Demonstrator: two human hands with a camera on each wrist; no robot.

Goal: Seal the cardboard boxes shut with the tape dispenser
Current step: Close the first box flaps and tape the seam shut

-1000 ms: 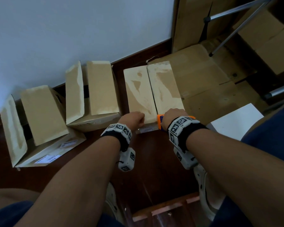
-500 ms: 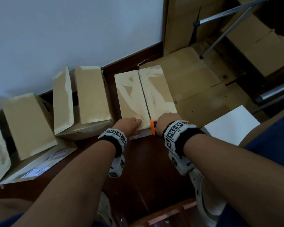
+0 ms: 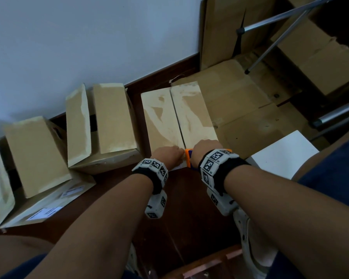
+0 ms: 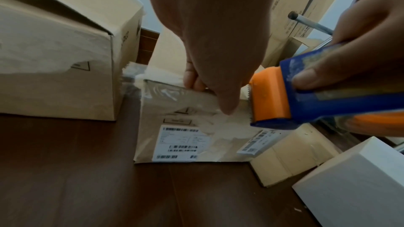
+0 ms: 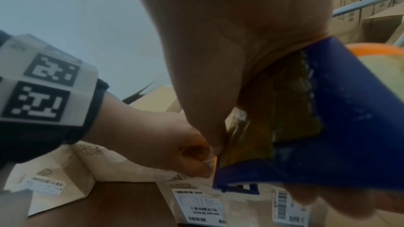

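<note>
Three cardboard boxes stand in a row on the dark wooden floor (image 3: 185,214) along the foot of a pale wall (image 3: 89,37). The closed box (image 3: 177,117), rightmost of the row, has its two long flaps meeting flat at a centre seam; its tan board is scuffed pale where old tape has torn the surface, and white barcode labels (image 4: 178,142) sit on its near face. The left hand (image 3: 167,154) rests at the box's near top edge beside the seam, thumb down over the front face, fingers curled on a wrinkled strip of clear tape (image 4: 174,92) there. The right hand (image 3: 205,151) is wrapped round the tape dispenser (image 4: 306,96), a blue plastic body with an orange nose and a toothed blade, held just beside the left thumb at the same near edge. The middle box (image 3: 105,127) and the left box (image 3: 28,164) have their matte, rectangular flaps standing open. Flattened cardboard sheets (image 3: 246,109) lie on the floor to the right, and a smooth white box (image 3: 282,154) sits at the closed box's near right corner.
</note>
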